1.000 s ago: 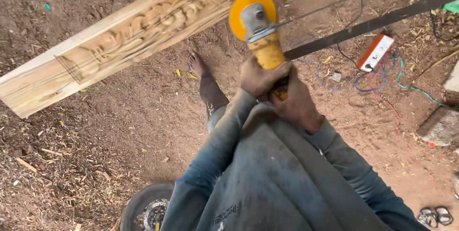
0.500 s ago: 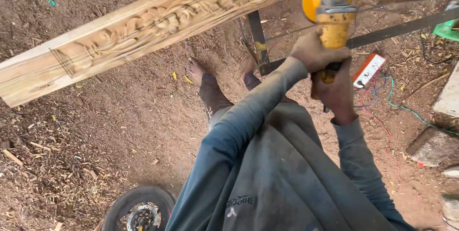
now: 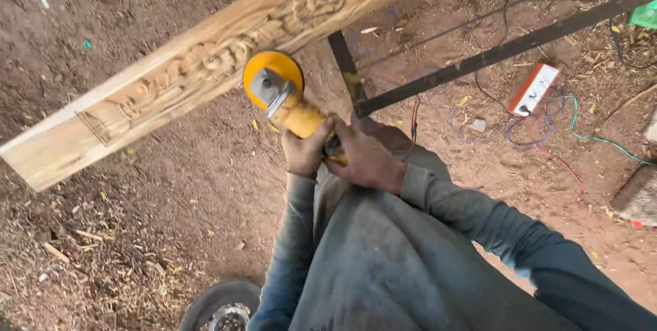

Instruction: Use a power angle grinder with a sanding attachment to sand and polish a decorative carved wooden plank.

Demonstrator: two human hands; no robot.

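Gripping the yellow angle grinder (image 3: 291, 108) with both hands: left hand (image 3: 306, 149) wraps the body, right hand (image 3: 366, 160) clamps the rear handle. Disc guard sits at the lower edge of the carved wooden beam (image 3: 205, 64). Tool judged heavy, rigid, prone to kick; two-handed body hold suits it. Half a second ago it was raised high to the right, clear of the beam.

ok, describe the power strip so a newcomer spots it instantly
Start at the long carved wooden beam, then follow the dark metal bar toward the right. Just below it on the dirt lies the power strip: a white block edged in orange, coloured wires tangled beside it.
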